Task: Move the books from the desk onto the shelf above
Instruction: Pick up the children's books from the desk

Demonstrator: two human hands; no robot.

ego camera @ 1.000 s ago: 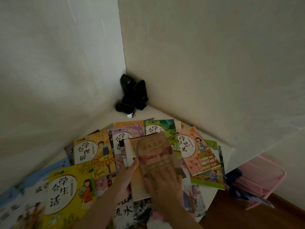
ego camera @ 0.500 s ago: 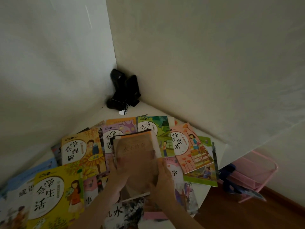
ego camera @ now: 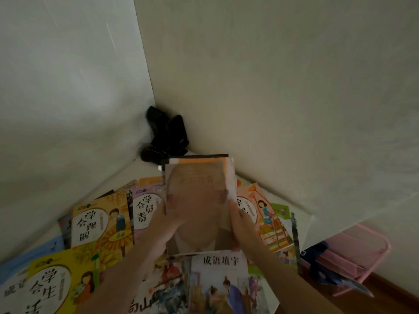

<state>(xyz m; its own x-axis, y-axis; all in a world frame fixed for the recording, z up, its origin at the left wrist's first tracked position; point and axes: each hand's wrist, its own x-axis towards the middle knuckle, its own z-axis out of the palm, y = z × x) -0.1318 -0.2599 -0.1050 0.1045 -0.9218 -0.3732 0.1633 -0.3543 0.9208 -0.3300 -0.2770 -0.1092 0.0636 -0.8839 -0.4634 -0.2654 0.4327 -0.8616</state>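
Both hands, left [ego camera: 166, 225] and right [ego camera: 241, 225], grip a small stack of books [ego camera: 198, 200] by its sides, raised above the desk [ego camera: 145, 171].

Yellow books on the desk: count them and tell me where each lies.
2. The nearer yellow book lies bottom left; the farther yellow book lies beyond it, left of the left hand. More may be hidden.

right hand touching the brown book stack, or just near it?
Touching. The head view shows the right hand curled round the right edge of the brown book stack, fingers on its cover.
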